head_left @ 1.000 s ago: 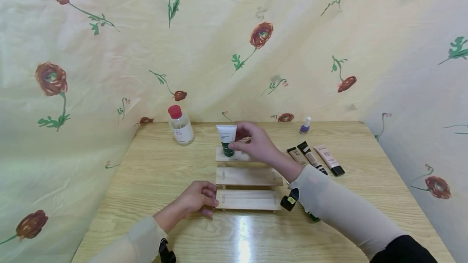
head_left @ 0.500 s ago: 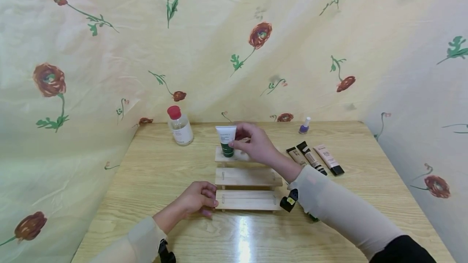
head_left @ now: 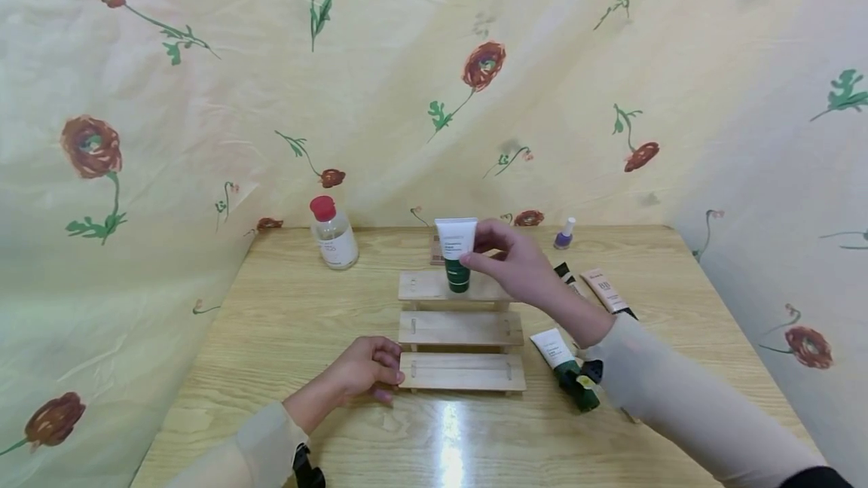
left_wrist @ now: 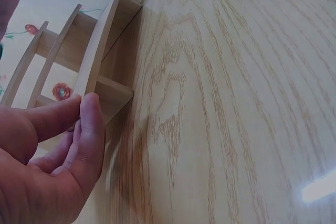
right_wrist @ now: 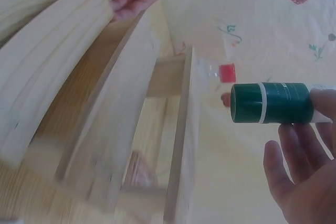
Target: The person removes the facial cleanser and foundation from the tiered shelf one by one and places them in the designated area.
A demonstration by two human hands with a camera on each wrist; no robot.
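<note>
the left hand (head_left: 362, 371) sat at the wooden rack's (head_left: 461, 328) 9 o'clock end, fingers curled and pinching the lowest step's edge. the green-capped tube (head_left: 456, 255) stood cap-down over the top step, at 9 o'clock of the right hand (head_left: 518, 266), whose thumb and fingertips pinched it, the other fingers loosely spread.

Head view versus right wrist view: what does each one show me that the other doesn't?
Only the head view shows the purple nail polish bottle, the second green-capped tube lying on the table, and the tubes lying past the right hand. Only the right wrist view shows the gap between the held tube's green cap and the top step. Both show the green-capped tube, the three-step wooden stand, the red-capped bottle and the left hand at the bottom step.
</note>
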